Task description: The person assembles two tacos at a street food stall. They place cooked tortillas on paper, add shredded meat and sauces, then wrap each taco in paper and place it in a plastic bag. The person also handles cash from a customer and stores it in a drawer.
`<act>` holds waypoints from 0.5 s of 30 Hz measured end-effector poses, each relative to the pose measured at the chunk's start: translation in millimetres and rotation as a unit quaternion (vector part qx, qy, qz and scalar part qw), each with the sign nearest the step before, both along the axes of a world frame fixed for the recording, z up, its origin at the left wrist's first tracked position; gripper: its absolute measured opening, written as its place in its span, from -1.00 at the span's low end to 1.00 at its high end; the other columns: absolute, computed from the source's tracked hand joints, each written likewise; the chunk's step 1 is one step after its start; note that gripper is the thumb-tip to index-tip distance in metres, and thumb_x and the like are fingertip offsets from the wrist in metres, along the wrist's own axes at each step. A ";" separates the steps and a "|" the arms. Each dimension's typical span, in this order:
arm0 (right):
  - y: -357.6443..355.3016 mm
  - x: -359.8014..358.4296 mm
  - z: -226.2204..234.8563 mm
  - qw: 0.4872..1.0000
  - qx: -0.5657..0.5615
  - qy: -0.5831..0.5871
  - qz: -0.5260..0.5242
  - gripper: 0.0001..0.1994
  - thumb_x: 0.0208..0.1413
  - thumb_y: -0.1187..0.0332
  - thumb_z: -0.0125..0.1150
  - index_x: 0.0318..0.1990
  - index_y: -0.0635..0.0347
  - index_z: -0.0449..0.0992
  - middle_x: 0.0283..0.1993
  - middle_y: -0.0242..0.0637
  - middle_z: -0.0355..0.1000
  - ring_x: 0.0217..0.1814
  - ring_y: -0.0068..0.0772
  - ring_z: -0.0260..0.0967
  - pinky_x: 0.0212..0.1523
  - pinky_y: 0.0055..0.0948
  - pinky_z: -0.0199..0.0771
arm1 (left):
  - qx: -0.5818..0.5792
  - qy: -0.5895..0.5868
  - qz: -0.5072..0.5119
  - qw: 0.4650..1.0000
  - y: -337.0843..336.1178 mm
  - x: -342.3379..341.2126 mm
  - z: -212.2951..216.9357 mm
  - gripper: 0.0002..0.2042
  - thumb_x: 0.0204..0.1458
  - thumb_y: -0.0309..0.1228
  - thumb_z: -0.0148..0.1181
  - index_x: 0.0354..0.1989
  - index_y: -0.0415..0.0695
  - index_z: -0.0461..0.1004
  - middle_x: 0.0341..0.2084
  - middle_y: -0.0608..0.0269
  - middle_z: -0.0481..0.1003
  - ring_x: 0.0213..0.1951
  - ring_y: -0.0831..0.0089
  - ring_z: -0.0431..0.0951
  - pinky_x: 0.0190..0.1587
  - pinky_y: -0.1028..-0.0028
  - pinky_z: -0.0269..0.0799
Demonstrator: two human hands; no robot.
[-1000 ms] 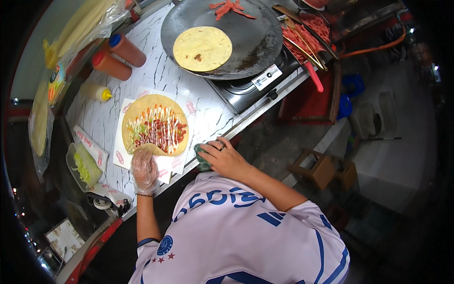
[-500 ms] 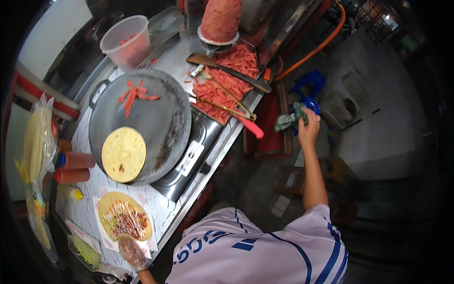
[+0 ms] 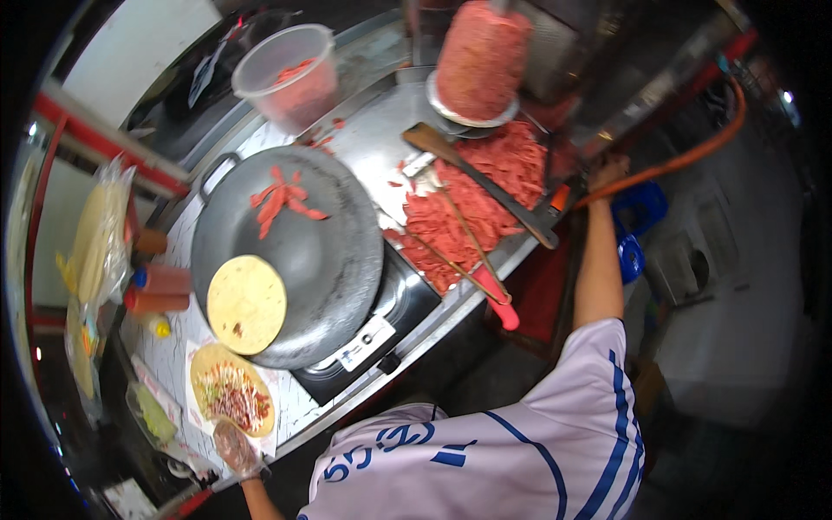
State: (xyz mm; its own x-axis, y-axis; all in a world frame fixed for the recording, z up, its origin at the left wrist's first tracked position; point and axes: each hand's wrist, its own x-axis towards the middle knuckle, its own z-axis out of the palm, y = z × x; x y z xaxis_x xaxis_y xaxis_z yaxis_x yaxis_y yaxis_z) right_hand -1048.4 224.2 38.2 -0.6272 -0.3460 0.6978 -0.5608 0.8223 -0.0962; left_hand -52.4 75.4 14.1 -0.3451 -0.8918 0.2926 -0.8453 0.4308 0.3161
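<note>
My left hand (image 3: 235,447), in a clear plastic glove, is closed at the near edge of a filled tortilla (image 3: 208,364). The tortilla lies open on white paper, topped with meat bits, shredded greens and white sauce. My right arm reaches far out past the counter's right end. There my right hand (image 3: 609,172) is beside an orange hose (image 3: 676,163) in shadow, its fingers too dark and blurred to read. Another flat tortilla (image 3: 246,305) and a few red meat strips (image 3: 282,204) lie on the round black griddle (image 3: 334,286).
Right of the griddle, a metal tray holds sliced red meat (image 3: 485,208), with a wooden spatula (image 3: 485,182), tongs (image 3: 468,225) and a pink-handled knife (image 3: 503,303). Behind rises a meat cone (image 3: 482,61). Sauce bottles (image 3: 160,290) and bagged tortillas (image 3: 100,234) are at left.
My right hand has swung up and away to the hose beside the tray; the dark green cloth it held is out of sight. My left hand stays at the filled tortilla. The view has shifted.
</note>
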 end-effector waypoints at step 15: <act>97.9 62.0 46.7 0.938 -0.345 0.036 -0.024 -0.72 0.13 0.39 0.23 -0.02 0.28 0.55 -0.30 -0.03 0.55 -0.27 -0.14 0.55 -0.21 -0.21 0.60 | -0.076 -0.095 -0.040 0.992 -9.1 4.1 21.3 -0.69 -0.01 -0.44 0.35 -0.05 -0.08 0.54 -0.11 0.12 0.57 -0.03 0.09 0.55 0.00 0.17 0.48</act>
State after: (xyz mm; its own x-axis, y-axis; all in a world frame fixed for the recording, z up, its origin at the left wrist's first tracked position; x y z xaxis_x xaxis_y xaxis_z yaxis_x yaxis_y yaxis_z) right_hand -986.4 322.1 84.9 -0.5738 0.2303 0.7859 -0.5493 0.6036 -0.5779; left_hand -48.3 66.3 35.4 -0.4743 -0.8103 0.3442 -0.8446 0.5291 0.0819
